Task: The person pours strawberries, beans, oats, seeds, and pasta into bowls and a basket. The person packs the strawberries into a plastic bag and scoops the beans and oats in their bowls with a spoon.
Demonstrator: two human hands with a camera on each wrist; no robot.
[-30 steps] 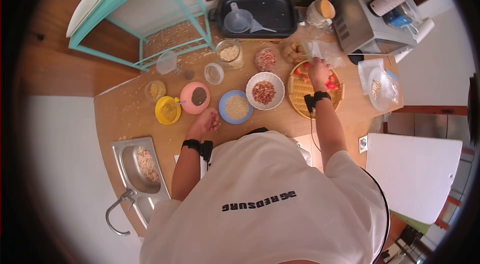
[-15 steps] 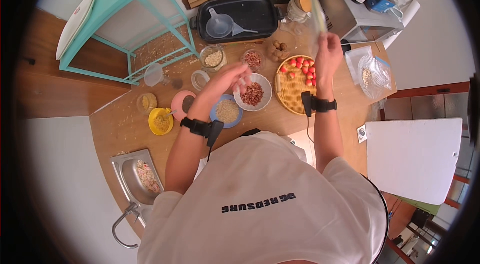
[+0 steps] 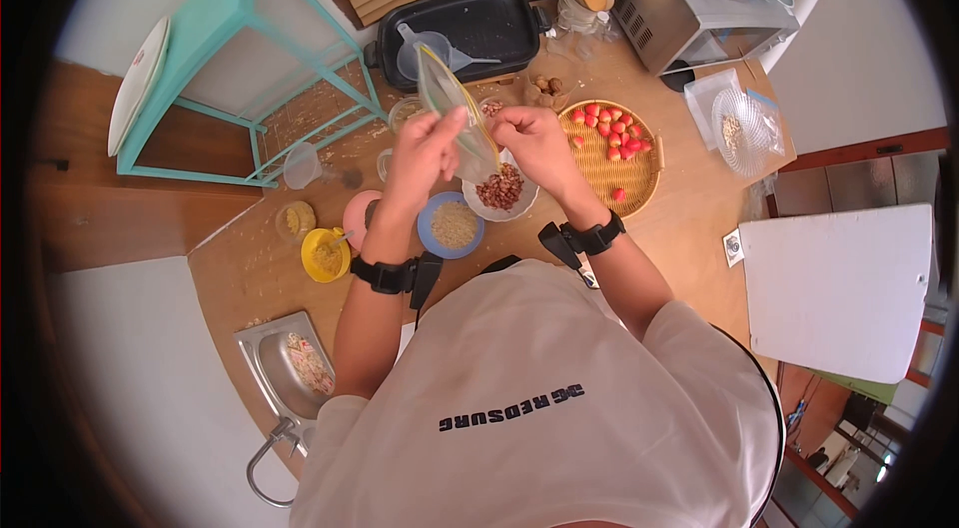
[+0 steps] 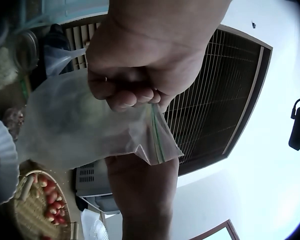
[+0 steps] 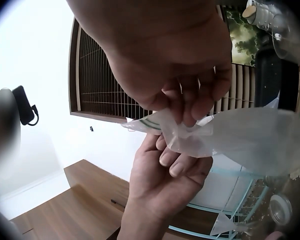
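Both hands hold a clear zip-top plastic bag (image 3: pixel 448 100) up over the counter. The left hand (image 3: pixel 424 160) grips one side near the zip, its fingers curled against the film (image 4: pixel 90 122). From the other side the right hand (image 3: pixel 537 150) pinches the bag's edge, fingertips bent onto it (image 5: pixel 190 137). In the head view the bag overlaps a white fluted bowl (image 3: pixel 519 206) of reddish-brown pieces. A blue plate (image 3: pixel 435 240) of pale grains lies nearer the body. Red-and-yellow fruits (image 3: pixel 619 133) sit in a round wicker basket (image 3: pixel 589 183) right of the right hand.
A black electric pan (image 3: pixel 499 13) with funnels stands at the back, a microwave (image 3: pixel 649 13) to its right. On the left are a turquoise rack (image 3: pixel 230 43), a yellow bowl (image 3: pixel 312 258) and a sink (image 3: pixel 265 353). A glass dish (image 3: pixel 749 153) lies far right.
The right hand has picked up the plastic bag behind the basket and brought it left, in front of the body. The left hand has risen from the counter and taken hold of it too.
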